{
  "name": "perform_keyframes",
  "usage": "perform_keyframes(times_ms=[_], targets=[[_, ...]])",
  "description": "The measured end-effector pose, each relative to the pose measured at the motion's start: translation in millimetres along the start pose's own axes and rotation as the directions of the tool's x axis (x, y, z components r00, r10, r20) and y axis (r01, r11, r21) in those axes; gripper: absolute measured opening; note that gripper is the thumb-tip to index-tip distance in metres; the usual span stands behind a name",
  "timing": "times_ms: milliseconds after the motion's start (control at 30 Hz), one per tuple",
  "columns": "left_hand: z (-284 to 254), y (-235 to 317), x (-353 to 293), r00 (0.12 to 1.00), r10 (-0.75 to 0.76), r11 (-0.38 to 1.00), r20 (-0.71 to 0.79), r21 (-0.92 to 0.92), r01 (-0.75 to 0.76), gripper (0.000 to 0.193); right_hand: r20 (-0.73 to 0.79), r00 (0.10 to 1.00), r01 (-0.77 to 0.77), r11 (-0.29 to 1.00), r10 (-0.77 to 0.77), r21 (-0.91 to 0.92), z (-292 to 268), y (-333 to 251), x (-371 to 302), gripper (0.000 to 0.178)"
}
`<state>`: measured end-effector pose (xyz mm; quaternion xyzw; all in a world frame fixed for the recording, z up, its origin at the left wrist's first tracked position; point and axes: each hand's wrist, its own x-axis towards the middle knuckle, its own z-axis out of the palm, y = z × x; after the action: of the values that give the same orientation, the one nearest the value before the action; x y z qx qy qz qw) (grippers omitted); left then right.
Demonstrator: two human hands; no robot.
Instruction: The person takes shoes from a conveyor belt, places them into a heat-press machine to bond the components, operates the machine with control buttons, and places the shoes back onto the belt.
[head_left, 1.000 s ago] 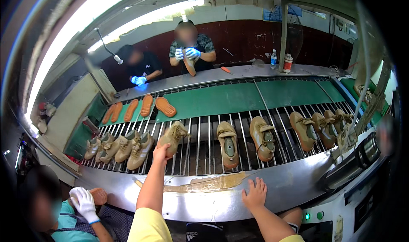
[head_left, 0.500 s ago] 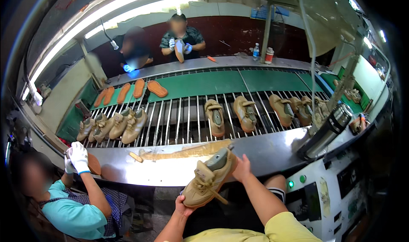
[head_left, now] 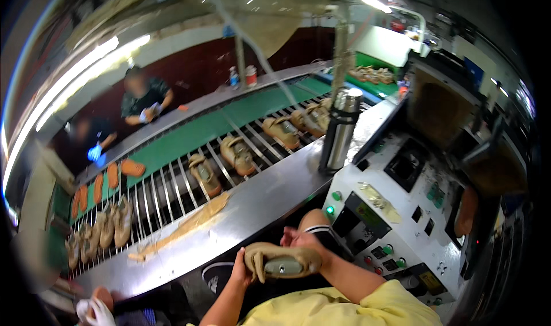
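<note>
A silver metal thermos (head_left: 335, 145) stands on the shiny metal table (head_left: 287, 187), left of a white control machine (head_left: 396, 225). A gap parts the table's near edge from the tan lace-up shoe (head_left: 311, 261), held at the near side, long axis left to right, toe left. The left hand's (head_left: 240, 270) fingers clamp its toe end; whether the right hand's (head_left: 305, 241) fingers grip it cannot be told.

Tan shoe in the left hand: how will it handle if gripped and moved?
Probably stiff through the middle: the shoe has a smooth grey-green insert filling its opening. Likely heavier than an empty shoe, for the same reason. The loose tan flap by the opening may flop or snag.
</note>
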<state>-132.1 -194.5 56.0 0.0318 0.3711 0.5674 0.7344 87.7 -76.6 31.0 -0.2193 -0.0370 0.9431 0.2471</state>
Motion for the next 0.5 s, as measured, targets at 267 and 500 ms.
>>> perform_keyframes(times_ms=[267, 500], targets=[[36.6, -5.8, 43.1, 0.994, 0.059, 0.922, -0.095, 0.386, -0.018, 0.041, 0.351, 0.880, -0.382, 0.916, 0.320, 0.121, 12.9, 40.2, -111.2, 0.064], [126.1, 11.5, 66.9, 0.956, -0.077, 0.978, 0.283, 0.206, 0.017, 0.038, 0.194, 0.980, 0.028, 0.996, -0.043, 0.081, 10.5, 9.3, -159.1, 0.062]])
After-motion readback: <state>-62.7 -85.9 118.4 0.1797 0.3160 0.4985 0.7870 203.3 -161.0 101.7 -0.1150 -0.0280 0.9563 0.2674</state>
